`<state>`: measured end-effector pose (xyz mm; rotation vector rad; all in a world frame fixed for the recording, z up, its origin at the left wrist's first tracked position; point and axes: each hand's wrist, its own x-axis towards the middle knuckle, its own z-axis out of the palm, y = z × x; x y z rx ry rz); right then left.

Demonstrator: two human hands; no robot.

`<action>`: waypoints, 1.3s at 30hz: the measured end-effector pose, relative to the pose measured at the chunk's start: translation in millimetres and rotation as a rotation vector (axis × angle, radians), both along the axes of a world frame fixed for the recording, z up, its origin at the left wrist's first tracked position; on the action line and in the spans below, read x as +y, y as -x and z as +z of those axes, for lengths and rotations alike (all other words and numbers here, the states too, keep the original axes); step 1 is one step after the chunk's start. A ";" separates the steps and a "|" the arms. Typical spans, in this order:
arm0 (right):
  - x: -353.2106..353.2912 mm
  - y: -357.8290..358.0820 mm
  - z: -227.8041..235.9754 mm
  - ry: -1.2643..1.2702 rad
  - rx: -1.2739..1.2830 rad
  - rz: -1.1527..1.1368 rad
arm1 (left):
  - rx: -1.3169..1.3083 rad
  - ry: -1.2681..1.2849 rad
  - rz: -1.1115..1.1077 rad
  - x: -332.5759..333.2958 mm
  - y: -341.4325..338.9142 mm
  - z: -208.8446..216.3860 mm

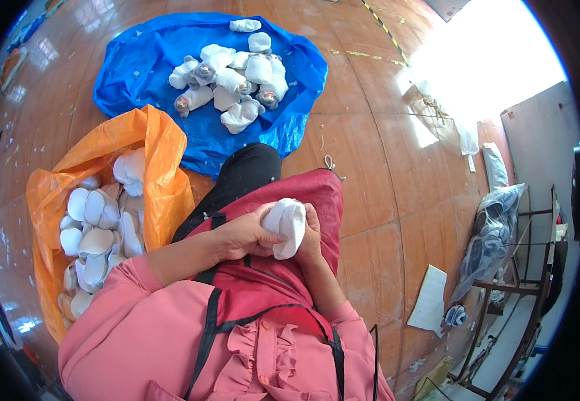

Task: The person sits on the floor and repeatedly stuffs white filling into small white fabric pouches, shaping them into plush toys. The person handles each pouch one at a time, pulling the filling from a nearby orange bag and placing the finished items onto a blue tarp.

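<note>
Over my lap, both hands hold a white, slipper-shaped fabric piece [288, 228]. My left hand [244, 234] grips its left side, the thumb lying across the lower front. On the opposite side, my right hand [311, 232] is closed around the edge, with most of its fingers hidden behind the piece. Beside my left arm, an orange woven bag [169, 194] stands open, full of white and cream slipper-shaped pieces [96, 210]. Ahead, a blue woven sheet or bag [136, 67] bears a heap of white stuffed pieces [226, 80], several with grey fuzzy ends.
A red apron [316, 200] covers my lap. Tiled brown floor [370, 154] surrounds me. To the right are a white flat sheet [428, 297], a clear plastic bag of dark things [493, 230] and a metal frame [513, 289]. Bright light falls at the far right.
</note>
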<state>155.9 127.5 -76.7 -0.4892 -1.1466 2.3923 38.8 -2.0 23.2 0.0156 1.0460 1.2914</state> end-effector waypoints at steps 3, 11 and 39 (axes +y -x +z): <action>-3.7 2.6 -2.8 -0.211 -0.003 -0.085 | -0.116 -0.133 0.115 2.7 -2.5 -14.0; 4.0 -5.3 7.4 0.208 0.094 -0.137 | -0.501 -0.499 0.153 -1.9 -2.8 -16.6; 1.0 11.0 22.3 -0.142 -0.130 -0.084 | 0.043 -0.273 0.015 2.1 -9.1 -9.7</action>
